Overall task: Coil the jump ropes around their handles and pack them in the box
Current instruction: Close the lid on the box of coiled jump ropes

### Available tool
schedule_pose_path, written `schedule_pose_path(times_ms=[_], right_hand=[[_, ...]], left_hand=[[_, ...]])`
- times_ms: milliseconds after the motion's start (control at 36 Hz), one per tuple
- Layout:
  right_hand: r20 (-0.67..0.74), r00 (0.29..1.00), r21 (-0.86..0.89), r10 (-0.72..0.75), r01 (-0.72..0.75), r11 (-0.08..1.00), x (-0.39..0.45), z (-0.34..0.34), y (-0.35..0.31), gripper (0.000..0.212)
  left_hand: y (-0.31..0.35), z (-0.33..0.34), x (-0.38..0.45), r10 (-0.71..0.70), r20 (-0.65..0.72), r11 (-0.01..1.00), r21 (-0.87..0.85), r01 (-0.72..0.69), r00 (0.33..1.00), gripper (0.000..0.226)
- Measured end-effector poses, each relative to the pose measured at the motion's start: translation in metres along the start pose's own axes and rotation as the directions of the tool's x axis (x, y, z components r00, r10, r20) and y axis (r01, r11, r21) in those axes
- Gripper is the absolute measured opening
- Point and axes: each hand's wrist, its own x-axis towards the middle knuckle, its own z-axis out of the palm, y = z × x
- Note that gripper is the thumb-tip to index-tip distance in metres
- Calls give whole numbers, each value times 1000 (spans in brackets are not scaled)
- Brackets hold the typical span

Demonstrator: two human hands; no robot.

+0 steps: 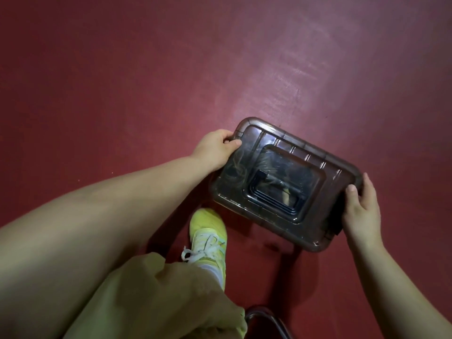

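A dark red floor (122, 69) filled the frame. Right of centre sat the box (285, 182) — smoky translucent plastic, lid on, with coiled jump ropes (241, 167) dimly visible through it. The left hand (216, 149) gripped its upper-left corner, thumb on the lid; the right hand (362, 209) clasped its right end. Below, a khaki trouser leg (156, 297) and a yellow sneaker (208, 237) — toe just beside the box.
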Motion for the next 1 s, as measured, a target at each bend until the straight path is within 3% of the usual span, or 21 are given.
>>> schedule_pose_path(times_ms=[167, 250, 306, 389, 444, 556, 667, 833, 1000], right_hand=[[-44, 998, 32, 35, -34, 999, 4, 0, -1, 36], [-92, 995, -66, 47, -53, 996, 5, -1, 4, 51], [-99, 990, -78, 104, -112, 991, 3, -1, 7, 60], [-2, 964, 70, 266, -265, 962, -3, 4, 13, 61], [58, 968, 105, 243, -248, 963, -8, 5, 17, 54], [30, 980, 99, 198, -200, 975, -13, 1, 15, 32], [-51, 973, 169, 226, -214, 962, -17, 2, 13, 23], [-212, 924, 200, 319, -278, 940, -27, 16, 4, 44], [-312, 884, 231, 348, -284, 931, -31, 28, -6, 36]], left_hand=[[2, 4, 5, -29, -27, 997, 70, 30, 999, 24], [-3, 6, 5, -37, -78, 994, 99, 45, 996, 28], [-7, 6, 5, -27, -127, 991, 126, 43, 992, 42], [-14, 2, 0, -69, -121, 986, 145, 86, 990, 68], [-19, 1, -3, -150, -67, 982, 103, 156, 986, 78], [-24, 3, -10, -199, -24, 979, -40, 198, 980, 49], [-25, 5, -10, -178, -87, 983, -53, 174, 980, 43], [-26, 13, -11, -103, -184, 991, 67, 117, 978, 39], [-30, 17, -13, -56, -234, 989, 117, 86, 971, 39]])
